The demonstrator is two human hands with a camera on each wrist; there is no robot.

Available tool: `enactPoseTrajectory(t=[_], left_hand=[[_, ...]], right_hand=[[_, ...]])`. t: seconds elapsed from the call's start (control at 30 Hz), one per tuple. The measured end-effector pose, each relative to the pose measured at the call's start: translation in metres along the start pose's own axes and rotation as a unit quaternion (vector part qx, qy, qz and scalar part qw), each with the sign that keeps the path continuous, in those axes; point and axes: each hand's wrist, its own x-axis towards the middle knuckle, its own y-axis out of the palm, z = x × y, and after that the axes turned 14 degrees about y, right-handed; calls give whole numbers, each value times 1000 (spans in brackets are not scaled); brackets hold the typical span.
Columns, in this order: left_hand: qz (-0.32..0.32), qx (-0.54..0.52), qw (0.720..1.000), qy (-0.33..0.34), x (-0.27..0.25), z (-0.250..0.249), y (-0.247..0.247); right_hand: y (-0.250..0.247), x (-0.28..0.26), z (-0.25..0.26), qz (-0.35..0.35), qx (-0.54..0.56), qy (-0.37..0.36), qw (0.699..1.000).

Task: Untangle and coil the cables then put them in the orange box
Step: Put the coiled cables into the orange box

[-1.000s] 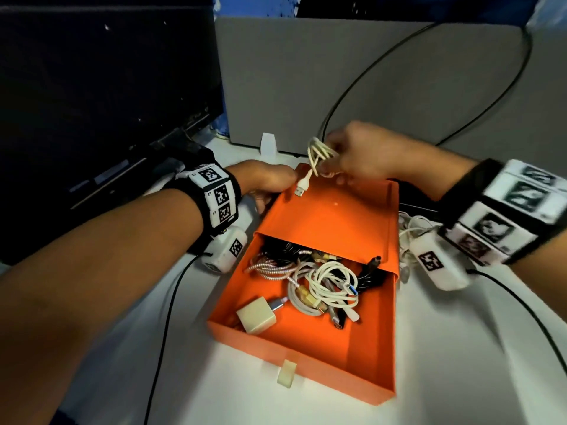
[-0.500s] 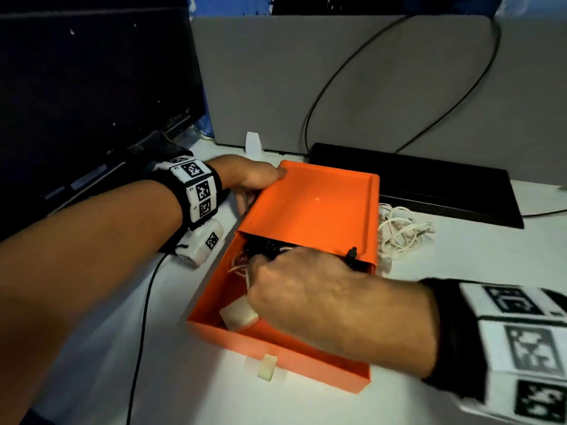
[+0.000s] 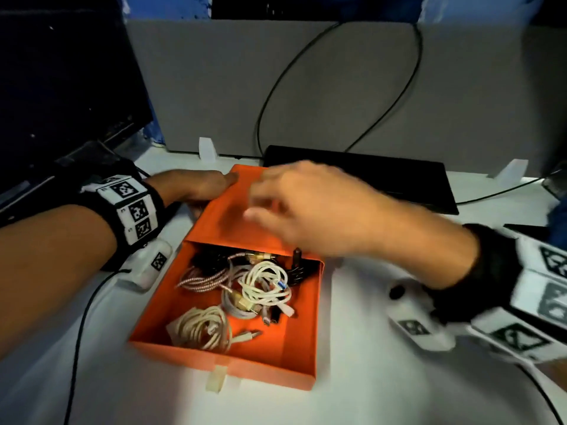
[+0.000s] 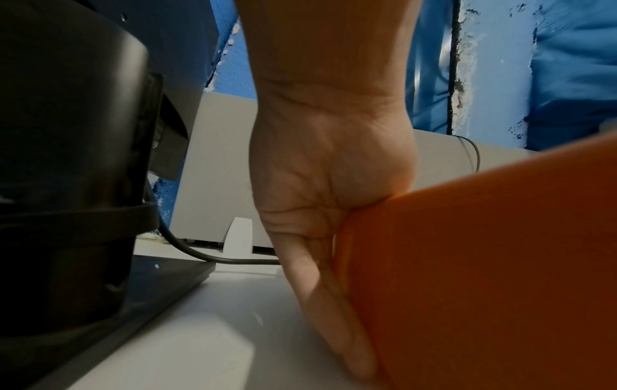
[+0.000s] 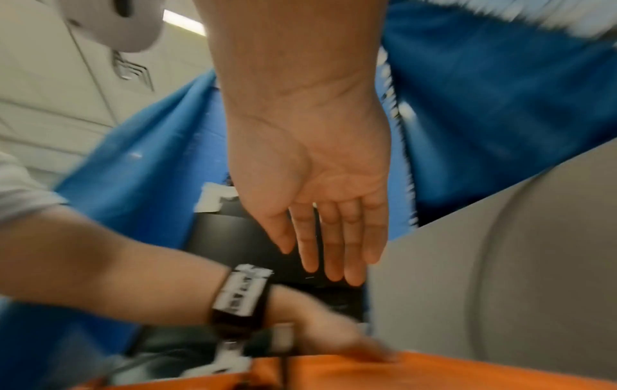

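Note:
The orange box [image 3: 300, 342] lies on the white table with its drawer pulled out toward me from under the sleeve [image 3: 227, 222]. A coiled cream cable [image 3: 199, 329] lies at the drawer's front left. Behind it sit a white coil [image 3: 264, 283], a pink braided cable [image 3: 202, 279] and black cables. My left hand [image 3: 196, 188] holds the sleeve's far left corner, thumb on top and fingers [image 4: 320, 303] down the orange side [image 4: 484, 277]. My right hand [image 3: 267, 204] hovers blurred over the sleeve, empty, with fingers [image 5: 333, 250] straight.
A dark monitor [image 3: 61, 87] and its stand [image 4: 66, 184] are close on the left. A flat black device [image 3: 383, 176] lies behind the box, in front of a grey partition [image 3: 306, 87] with a black cable [image 3: 264, 111] hanging on it. A small tab [image 3: 217, 378] sticks out at the drawer's front.
My right hand carried the cream cable from above the sleeve down into the drawer, let it go there, and has risen empty over the sleeve. The left hand stayed on the box.

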Motion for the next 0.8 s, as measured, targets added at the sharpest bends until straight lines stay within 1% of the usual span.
enactPoseTrajectory(t=[0.03,0.07,0.1,0.13,0.17,0.2,0.23,0.27,0.33,0.43,0.53,0.6,0.63,0.67,0.7,0.73,0.8], left_hand=[[7,9,1000,-3,1,1,0],[11,19,1000,-12,0,-1,-1],[12,25,999,-18,-1,-2,-1],[15,29,999,-19,-1,-5,-1],[18,31,999,-15,-3,-8,-1],[17,36,999,-12,-3,-10,0],[15,43,999,-8,-4,-11,0],[12,47,999,-5,-5,-13,0],[10,50,999,-5,-5,-14,0],[12,54,998,-11,-8,-18,1],[30,96,995,-28,-10,-23,-3],[44,121,991,-36,-11,-27,-7],[41,127,991,-32,-11,-30,-9],[27,141,989,-15,-12,-34,-10],[3,179,984,11,-11,-39,-12],[-31,233,971,43,-10,-45,-14],[-109,323,933,117,-10,-60,-17]], right_hand=[[-8,-4,-7,33,-26,36,998],[-22,-8,-25,35,-57,70,995],[-16,-4,-52,34,-81,92,992],[-13,-3,-72,73,-129,121,982],[-5,-2,-85,134,-151,138,970],[6,-1,-94,190,-139,145,961],[16,2,-103,218,-99,131,962],[23,5,-112,218,-52,120,967],[25,10,-120,209,-12,107,972],[42,15,-125,187,-9,120,975],[61,19,-128,140,-11,131,981],[71,21,-134,121,-6,130,984],[74,22,-137,116,5,125,985],[74,22,-140,112,23,118,986],[73,23,-143,108,44,112,987],[71,23,-145,102,59,111,987],[64,22,-151,88,76,114,987]])
